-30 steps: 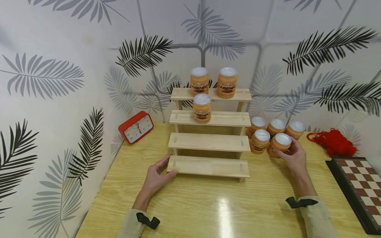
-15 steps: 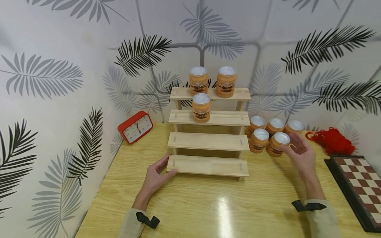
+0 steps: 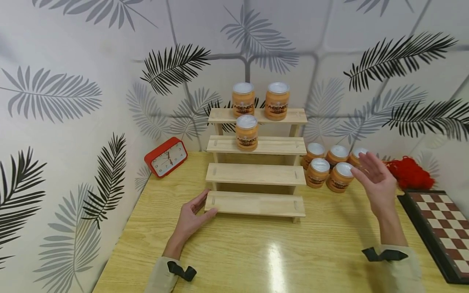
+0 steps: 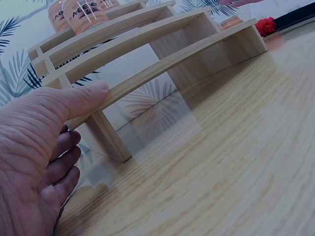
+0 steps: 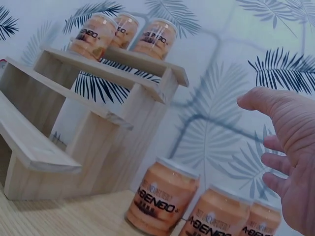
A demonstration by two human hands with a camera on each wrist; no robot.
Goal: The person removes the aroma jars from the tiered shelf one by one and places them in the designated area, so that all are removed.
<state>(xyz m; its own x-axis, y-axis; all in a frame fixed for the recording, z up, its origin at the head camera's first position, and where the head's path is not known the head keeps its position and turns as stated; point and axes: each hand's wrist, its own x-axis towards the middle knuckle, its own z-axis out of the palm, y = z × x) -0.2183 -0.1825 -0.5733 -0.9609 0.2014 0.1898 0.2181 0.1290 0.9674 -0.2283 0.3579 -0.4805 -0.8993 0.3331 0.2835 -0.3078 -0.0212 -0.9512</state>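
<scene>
Gripping the left end of the wooden rack's lowest board between thumb and curled fingers, my left hand has a stiff edge to hold. My right hand hangs just beside the front right jar, fingers loosely spread, holding nothing. That jar stands upright on the tabletop, right of the rack. I judge it firm and smooth, perhaps slippery; its weight I can't tell. I'd take it round the body, below the pale lid, from its freer right side.
</scene>
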